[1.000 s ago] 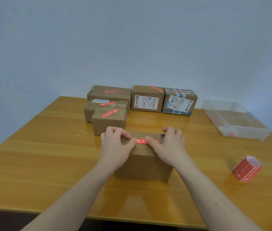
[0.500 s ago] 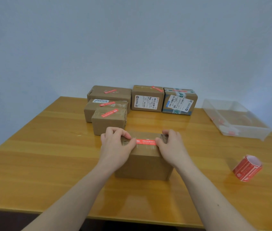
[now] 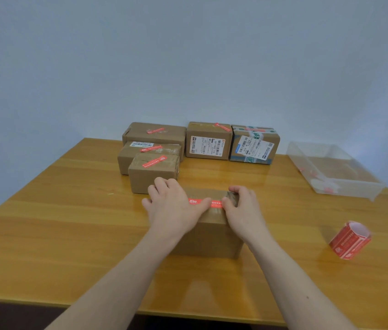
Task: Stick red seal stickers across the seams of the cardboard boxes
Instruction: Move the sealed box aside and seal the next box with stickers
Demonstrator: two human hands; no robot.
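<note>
A brown cardboard box [image 3: 212, 236] stands on the table in front of me. A red seal sticker [image 3: 215, 204] lies across the seam on its top. My left hand [image 3: 174, 206] rests over the box's left end, fingers curled over the far edge and thumb pressed on the middle of the sticker. My right hand [image 3: 244, 208] grips the box's right end, its thumb at the sticker's right tip. Part of the sticker is hidden under my left thumb.
Several cardboard boxes with red stickers on top stand at the back: a small one [image 3: 152, 172] just behind my left hand, others [image 3: 208, 144] along the wall. A clear plastic tray [image 3: 338, 167] sits at the far right. A roll of red stickers [image 3: 350, 240] lies near right.
My right hand slid from the sticker to the box's right end. My left thumb then moved right along the sticker, covering its middle.
</note>
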